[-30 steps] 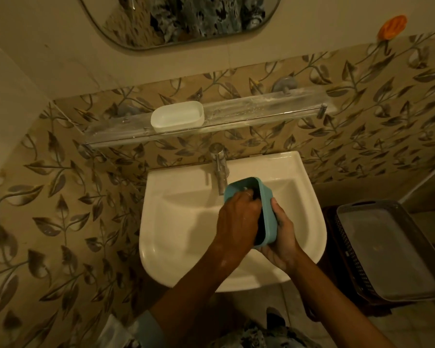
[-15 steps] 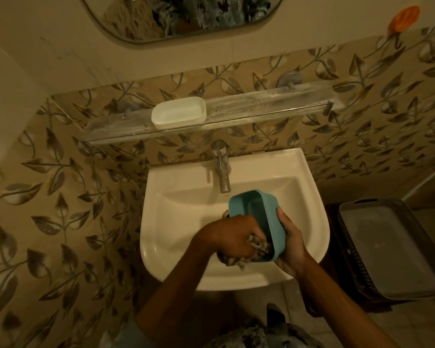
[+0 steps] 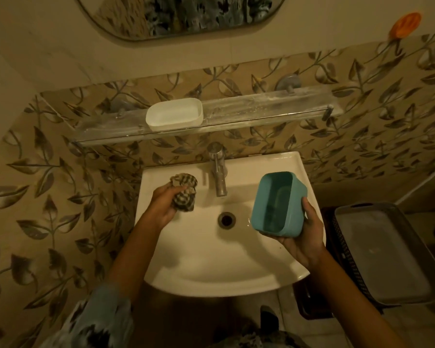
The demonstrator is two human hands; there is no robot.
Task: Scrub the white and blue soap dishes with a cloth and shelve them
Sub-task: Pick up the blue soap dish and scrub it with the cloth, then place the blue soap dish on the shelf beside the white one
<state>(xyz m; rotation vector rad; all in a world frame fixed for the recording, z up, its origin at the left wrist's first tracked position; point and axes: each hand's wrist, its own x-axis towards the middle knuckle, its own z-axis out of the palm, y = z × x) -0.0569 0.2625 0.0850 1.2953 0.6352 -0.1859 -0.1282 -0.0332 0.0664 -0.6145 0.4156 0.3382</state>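
Left hand [image 3: 161,209] clutches balled checked cloth [image 3: 183,194], right hand [image 3: 303,238] grips blue rectangular plastic soap dish [image 3: 276,204]: set it level on far glass shelf [image 3: 261,110], right of white plastic dish [image 3: 175,116].

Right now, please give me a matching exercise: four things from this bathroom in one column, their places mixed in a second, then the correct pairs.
1. white soap dish
2. blue soap dish
3. cloth
4. tap

A. held in the right hand
B. at the back of the sink
C. on the glass shelf
D. bunched in the left hand

Pairs: 1-C, 2-A, 3-D, 4-B
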